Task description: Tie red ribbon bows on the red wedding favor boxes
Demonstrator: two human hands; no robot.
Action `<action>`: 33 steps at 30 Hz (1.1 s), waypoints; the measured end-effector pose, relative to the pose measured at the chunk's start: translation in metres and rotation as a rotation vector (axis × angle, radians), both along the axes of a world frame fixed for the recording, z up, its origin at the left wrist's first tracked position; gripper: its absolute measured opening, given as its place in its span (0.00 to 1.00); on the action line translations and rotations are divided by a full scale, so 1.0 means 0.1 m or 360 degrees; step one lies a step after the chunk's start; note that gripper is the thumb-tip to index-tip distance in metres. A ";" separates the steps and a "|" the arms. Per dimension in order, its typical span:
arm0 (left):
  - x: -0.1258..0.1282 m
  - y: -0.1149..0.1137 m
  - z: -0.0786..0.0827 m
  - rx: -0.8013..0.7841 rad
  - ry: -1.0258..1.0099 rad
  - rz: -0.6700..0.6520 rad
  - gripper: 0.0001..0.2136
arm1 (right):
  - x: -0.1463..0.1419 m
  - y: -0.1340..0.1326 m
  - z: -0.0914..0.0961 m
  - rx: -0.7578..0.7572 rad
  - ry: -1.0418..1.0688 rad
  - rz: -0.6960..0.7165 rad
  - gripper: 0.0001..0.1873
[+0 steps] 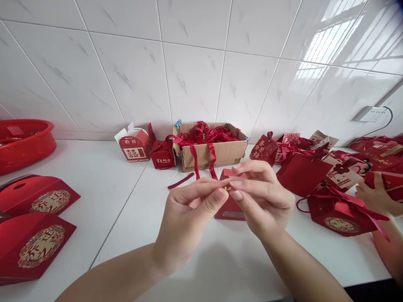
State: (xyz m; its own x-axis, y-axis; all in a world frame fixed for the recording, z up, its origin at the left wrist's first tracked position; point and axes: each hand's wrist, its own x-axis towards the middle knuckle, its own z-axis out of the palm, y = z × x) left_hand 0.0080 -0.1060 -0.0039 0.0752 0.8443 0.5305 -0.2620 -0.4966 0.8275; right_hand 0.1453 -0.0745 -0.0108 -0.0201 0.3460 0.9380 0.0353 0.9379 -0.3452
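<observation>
My left hand (185, 214) and my right hand (264, 197) meet above the table with thumbs and fingertips pinched together. Between them is a small gold-coloured piece (226, 188), mostly covered by the fingertips; its kind cannot be made out. Behind and below my hands stands a red gift box (230, 209), partly hidden by the fingers. A dark red ribbon strip (181, 180) lies to the left of it on the white table (132, 247).
At the wall a cardboard box (217, 153) holds red ribbons, with small gift boxes (137, 147) beside it. Larger red boxes (37, 247) and a red plastic basket (28, 147) occupy the left. Finished-looking boxes (343, 214) crowd the right, where another person's hand (379, 195) reaches in.
</observation>
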 end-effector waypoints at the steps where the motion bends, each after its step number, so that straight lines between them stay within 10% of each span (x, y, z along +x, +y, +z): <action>1: -0.02 0.04 0.00 0.0020 0.0058 0.0012 0.07 | 0.02 0.00 0.02 -0.0009 0.0058 -0.0030 0.10; 7: -0.11 0.46 -0.15 0.0036 0.0582 0.0287 0.16 | 0.35 0.16 0.21 -0.0073 0.0455 -0.0218 0.08; 12: -0.04 0.74 -0.48 -0.0091 0.1108 -0.0219 0.40 | 0.70 0.24 0.28 -0.0035 0.0672 -0.0298 0.06; 22: 0.11 0.79 -0.74 -0.0050 0.0674 -0.0138 0.24 | 1.12 0.60 -0.84 -0.1197 0.0710 0.0118 0.07; 33: 0.05 0.89 -0.77 -0.0222 0.0621 -0.0030 0.23 | 1.05 0.38 -0.87 -0.1209 -0.0203 0.0336 0.08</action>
